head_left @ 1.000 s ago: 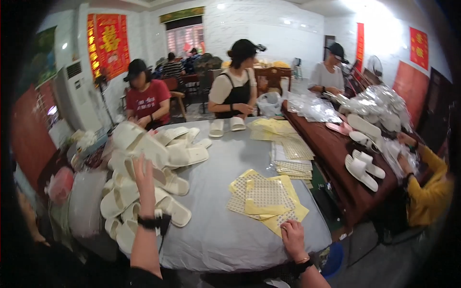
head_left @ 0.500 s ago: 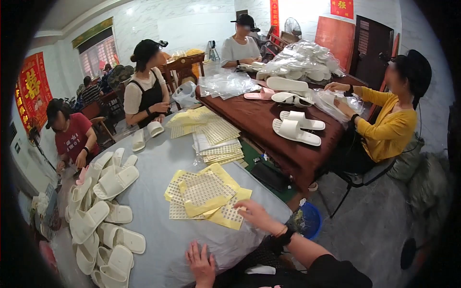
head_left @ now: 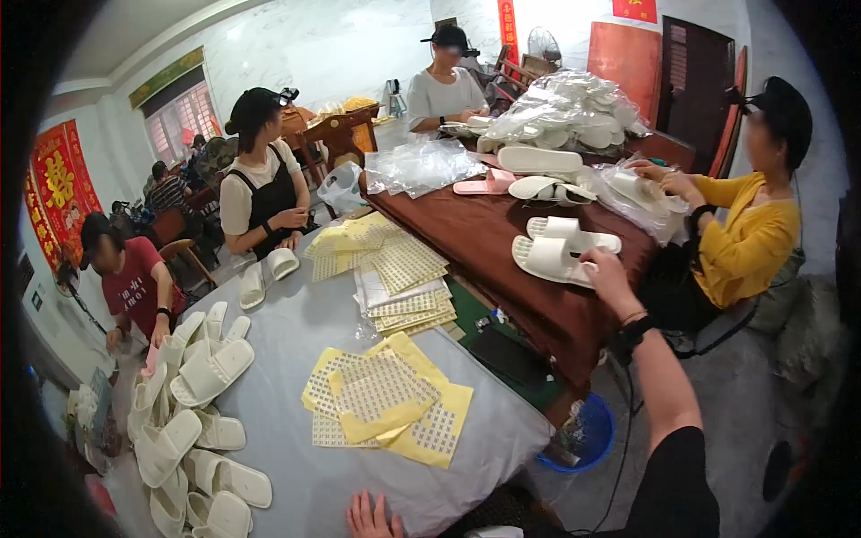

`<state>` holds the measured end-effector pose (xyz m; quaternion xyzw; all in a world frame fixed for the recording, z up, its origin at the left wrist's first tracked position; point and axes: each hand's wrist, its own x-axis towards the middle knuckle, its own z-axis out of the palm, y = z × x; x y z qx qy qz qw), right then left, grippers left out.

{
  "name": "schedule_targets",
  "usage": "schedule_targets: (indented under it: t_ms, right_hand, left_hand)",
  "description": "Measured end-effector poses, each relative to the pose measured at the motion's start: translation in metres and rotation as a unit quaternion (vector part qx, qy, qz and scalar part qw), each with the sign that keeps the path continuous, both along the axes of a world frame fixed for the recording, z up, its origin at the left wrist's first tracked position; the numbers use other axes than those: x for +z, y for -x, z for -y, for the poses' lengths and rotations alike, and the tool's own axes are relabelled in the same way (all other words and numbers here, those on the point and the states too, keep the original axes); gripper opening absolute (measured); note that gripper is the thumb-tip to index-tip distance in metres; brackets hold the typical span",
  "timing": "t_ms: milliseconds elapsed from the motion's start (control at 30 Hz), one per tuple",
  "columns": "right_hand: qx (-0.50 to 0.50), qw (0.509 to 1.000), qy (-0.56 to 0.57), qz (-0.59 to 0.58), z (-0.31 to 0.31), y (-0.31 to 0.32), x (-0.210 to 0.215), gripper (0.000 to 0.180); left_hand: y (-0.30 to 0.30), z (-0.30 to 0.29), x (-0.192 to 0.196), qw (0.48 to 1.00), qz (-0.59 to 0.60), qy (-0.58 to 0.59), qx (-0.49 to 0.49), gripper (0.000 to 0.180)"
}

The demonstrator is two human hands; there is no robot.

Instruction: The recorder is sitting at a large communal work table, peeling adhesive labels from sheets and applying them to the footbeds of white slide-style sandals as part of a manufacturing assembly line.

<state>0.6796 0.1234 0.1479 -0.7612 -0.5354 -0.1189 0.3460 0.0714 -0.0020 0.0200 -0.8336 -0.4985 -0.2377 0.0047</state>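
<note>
My right hand (head_left: 613, 285) is stretched out over the brown-covered table. Its fingers close on the near end of a white slipper (head_left: 547, 262), one of a pair. The other white slipper (head_left: 596, 238) lies just behind it. My left hand (head_left: 372, 517) rests on the grey-covered table at the lower edge, fingers spread and holding nothing. Above it is a loose pile of yellow sheets (head_left: 384, 394) with rows of small printed labels. Many white slippers (head_left: 213, 369) are heaped along the left side of this table.
More label sheets (head_left: 404, 260) lie farther back, near two white slippers (head_left: 267, 273). Bagged slippers (head_left: 574, 112) are piled on the brown-covered table (head_left: 448, 215). A co-worker in yellow (head_left: 752, 229) handles a bagged slipper at the right. A blue bin (head_left: 587, 439) stands below.
My right hand has moved from beside the yellow label sheets, up and right, to the pair of white slippers. My left hand stays on the table. The view has shifted slightly.
</note>
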Motion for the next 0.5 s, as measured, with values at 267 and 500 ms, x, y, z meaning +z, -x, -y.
schedule_targets:
  t_ms: [267,500]
  right_hand:
    - [0.197,0.961,0.085,-0.175,-0.047,-0.047,-0.020,0.041]
    - [0.195,0.970,0.035,-0.139,-0.055,-0.039,-0.026,0.047]
  left_hand:
    - [-0.003,0.002,0.007,0.997,-0.035,0.061,0.011,0.049]
    - [0.005,0.004,-0.009,0.999,-0.012,0.047,0.022,0.053]
